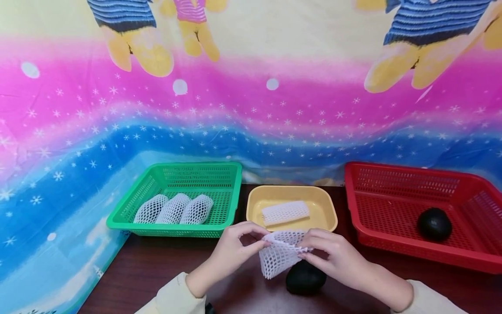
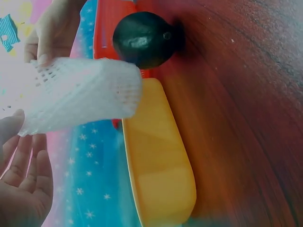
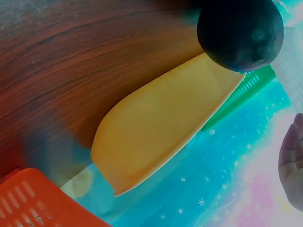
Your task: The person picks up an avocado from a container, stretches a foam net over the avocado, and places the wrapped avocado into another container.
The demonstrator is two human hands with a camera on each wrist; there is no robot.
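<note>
Left grip [image 1: 229, 245] and right grip [image 1: 339, 258] each pinch the rim of a white foam net [image 1: 276, 261], held above the worktop [image 1: 239, 292]. Net judged light, soft, tearable; best held by its rim. Black oval item [image 1: 305, 281], near it on the worktop, looks smooth; likely heavier, slippery; cup its sides. Beyond, a yellow tray [image 1: 323, 216] carries a second net [image 1: 286, 213]

bare hands [image 1: 232, 246] [image 1: 340, 258], pale cream left sleeve [image 1: 174, 296], matching right sleeve [image 1: 427, 298], plain cloth
</note>
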